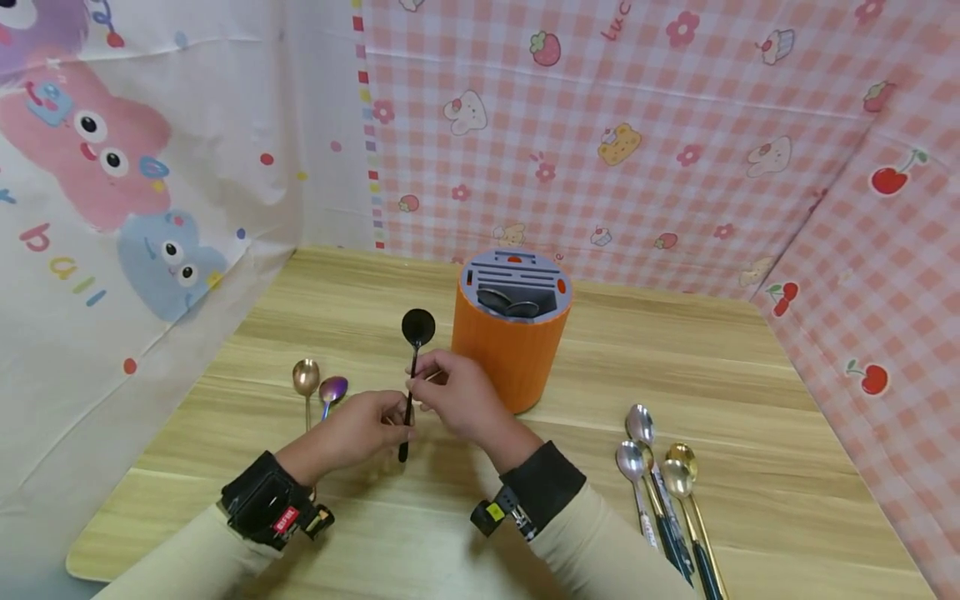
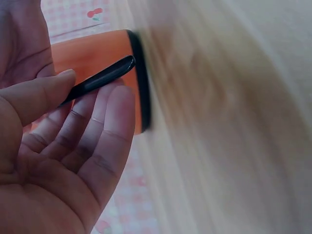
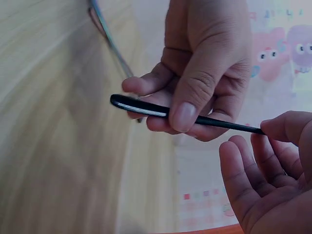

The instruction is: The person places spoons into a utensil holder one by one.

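I had my left hand [image 1: 354, 432] and right hand [image 1: 461, 396] both pinching a shiny black round-bowled spoon [image 1: 417, 330], bowl up, near the orange cylindrical holder [image 1: 516, 348]. Handover step, I guessed; next probably needed one pinch loosened.

**Bright head view, dimmer and smeared wrist views**

Even light fills the head view, leaving a pale sheen and soft-edged shadows on the table [image 1: 427, 542] in front of the orange holder [image 1: 513, 358]. Small glints dot the spoons [image 1: 678, 478] to its right. Both wrist views look dimmer and duller. In the left one, the wood right of the holder smears into streaks; in the right one, wood up and left of its orange sliver blurs, while the black handle [image 3: 141, 106] shows a crisp white highlight.
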Demonstrator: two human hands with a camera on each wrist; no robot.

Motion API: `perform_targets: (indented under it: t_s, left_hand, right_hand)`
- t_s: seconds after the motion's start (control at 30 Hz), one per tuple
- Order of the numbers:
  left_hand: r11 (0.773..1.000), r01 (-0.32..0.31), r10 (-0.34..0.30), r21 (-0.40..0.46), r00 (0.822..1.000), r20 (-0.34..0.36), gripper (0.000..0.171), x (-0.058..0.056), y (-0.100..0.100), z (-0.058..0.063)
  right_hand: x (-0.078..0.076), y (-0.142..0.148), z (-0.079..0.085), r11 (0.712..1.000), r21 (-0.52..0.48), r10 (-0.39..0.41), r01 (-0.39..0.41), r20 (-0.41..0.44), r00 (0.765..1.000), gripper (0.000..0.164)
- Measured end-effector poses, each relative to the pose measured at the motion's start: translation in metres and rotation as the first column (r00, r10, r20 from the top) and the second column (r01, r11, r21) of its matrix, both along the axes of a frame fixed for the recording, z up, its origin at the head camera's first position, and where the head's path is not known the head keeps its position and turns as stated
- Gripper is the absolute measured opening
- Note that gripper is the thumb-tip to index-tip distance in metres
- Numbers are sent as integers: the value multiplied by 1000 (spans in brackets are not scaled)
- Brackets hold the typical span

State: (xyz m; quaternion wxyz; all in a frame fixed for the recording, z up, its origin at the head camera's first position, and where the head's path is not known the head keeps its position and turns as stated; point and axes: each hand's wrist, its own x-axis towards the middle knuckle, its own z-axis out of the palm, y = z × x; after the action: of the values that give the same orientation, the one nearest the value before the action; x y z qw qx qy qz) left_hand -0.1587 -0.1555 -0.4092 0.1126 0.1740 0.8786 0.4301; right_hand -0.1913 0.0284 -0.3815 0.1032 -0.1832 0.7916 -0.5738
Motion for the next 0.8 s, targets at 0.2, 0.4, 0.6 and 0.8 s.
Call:
perform_targets:
  t_s: [0.2,0.4,0.6,0.8]
  left_hand:
    - [997,30,-33,78,999,37,10,-2,10,11]
    - [994,46,-45,97,999,-10,8,-6,20,27]
    - [998,39,-35,51,996,-83,7,-13,31,49]
    - [998,48,-42,49,993,-111,11,-20,41,77]
  right_hand:
    - [2,11,20,1000,-11,7,-8,-38,999,13]
    - [5,23,43,1000,-21,-12,10,-103,995,12]
    - [9,35,74,999,-40,-25,19,-156,988,11]
    - [8,50,106,998,-51,-56,47,-189,980,10]
